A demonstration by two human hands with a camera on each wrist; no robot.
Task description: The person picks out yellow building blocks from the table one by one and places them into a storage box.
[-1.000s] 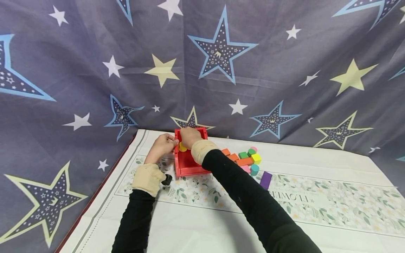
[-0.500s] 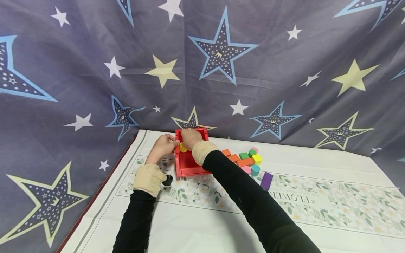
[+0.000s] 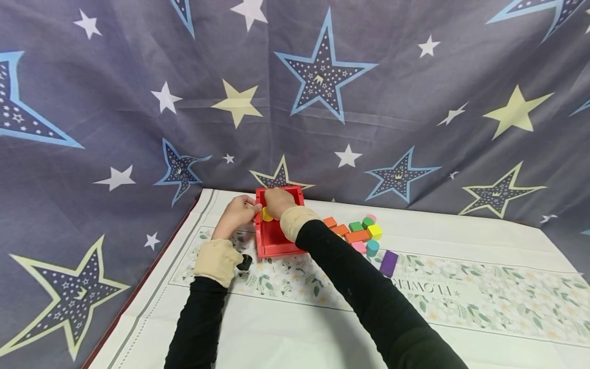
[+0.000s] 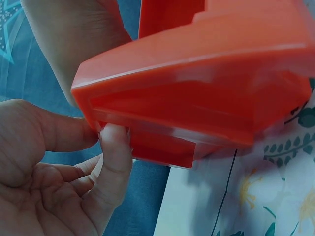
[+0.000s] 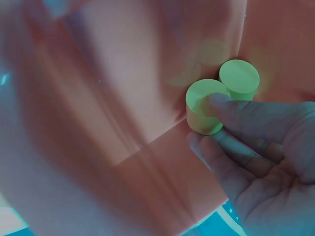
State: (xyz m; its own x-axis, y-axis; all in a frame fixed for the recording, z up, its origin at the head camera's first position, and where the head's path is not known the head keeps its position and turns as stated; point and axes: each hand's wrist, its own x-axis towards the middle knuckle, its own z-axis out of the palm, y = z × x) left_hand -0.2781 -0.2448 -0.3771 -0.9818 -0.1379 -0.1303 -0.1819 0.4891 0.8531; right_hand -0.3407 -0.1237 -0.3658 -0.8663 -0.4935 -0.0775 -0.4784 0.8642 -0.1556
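A red plastic box (image 3: pixel 276 246) stands at the back left of the table. My left hand (image 3: pixel 237 212) pinches its left edge between thumb and forefinger; in the left wrist view that thumb and finger (image 4: pixel 115 152) meet at the box's corner. My right hand (image 3: pixel 278 201) reaches inside the box. In the right wrist view it pinches a yellow cylinder block (image 5: pixel 206 108), thumb on the near side and fingers beneath. A second yellow cylinder block (image 5: pixel 239 76) touches it, by the box's inner corner. From the head, only a bit of yellow block (image 3: pixel 267 214) shows beside the right hand.
Right of the box lies a group of loose blocks, among them orange (image 3: pixel 357 236), green (image 3: pixel 355 226), yellow (image 3: pixel 375 231) and teal (image 3: pixel 372 248) ones. A purple block (image 3: pixel 389 263) lies nearer. A star-patterned curtain (image 3: pixel 405 128) hangs behind the table.
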